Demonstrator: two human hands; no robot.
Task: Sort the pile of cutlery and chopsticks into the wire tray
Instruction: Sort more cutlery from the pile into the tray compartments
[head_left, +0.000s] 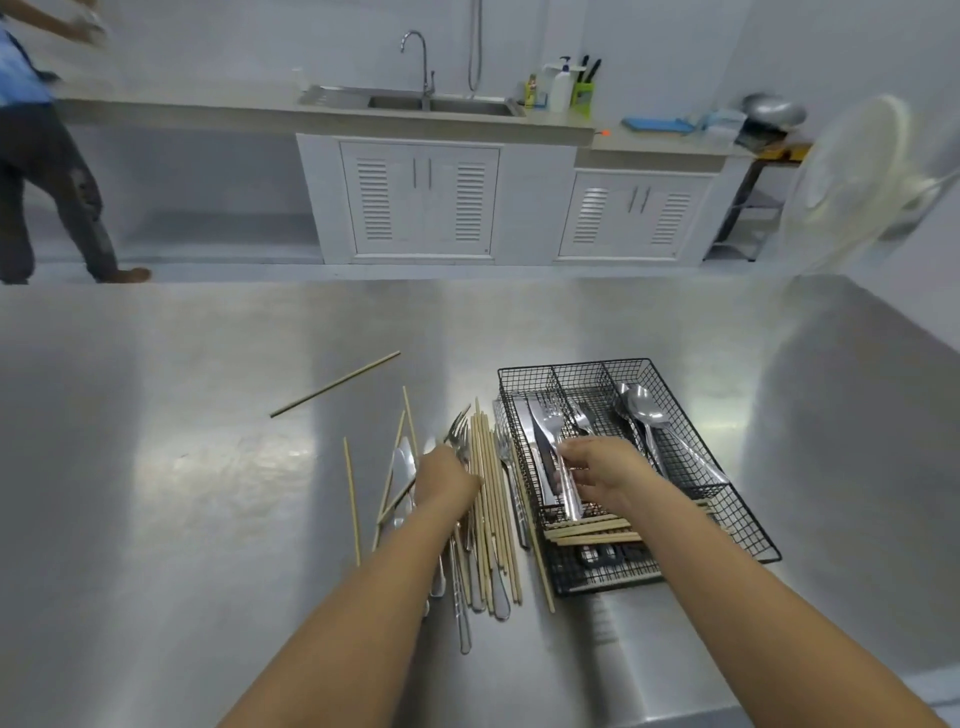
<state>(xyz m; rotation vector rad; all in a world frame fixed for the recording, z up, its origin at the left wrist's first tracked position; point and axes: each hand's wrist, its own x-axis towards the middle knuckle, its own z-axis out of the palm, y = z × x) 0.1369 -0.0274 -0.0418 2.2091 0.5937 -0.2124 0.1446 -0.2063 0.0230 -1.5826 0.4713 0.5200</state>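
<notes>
A black wire tray (748, 525) sits on the steel table, to the right of a pile of cutlery and wooden chopsticks (491, 509). My left hand (445, 480) rests on the pile, fingers closed around a fork (457, 428) whose tines point away. My right hand (605, 475) hovers over the tray's left compartments, pinching a fork (563, 470) by its handle above the knives and forks lying there. Spoons (647, 415) lie in the right compartment. Chopsticks (597, 532) lie crosswise in the tray's near section.
One chopstick (335, 384) lies apart on the table at the far left of the pile. Beyond the table stand a sink counter (415, 111) with cabinets, a white fan (857, 182) at the right, and a person (47, 156) at the far left.
</notes>
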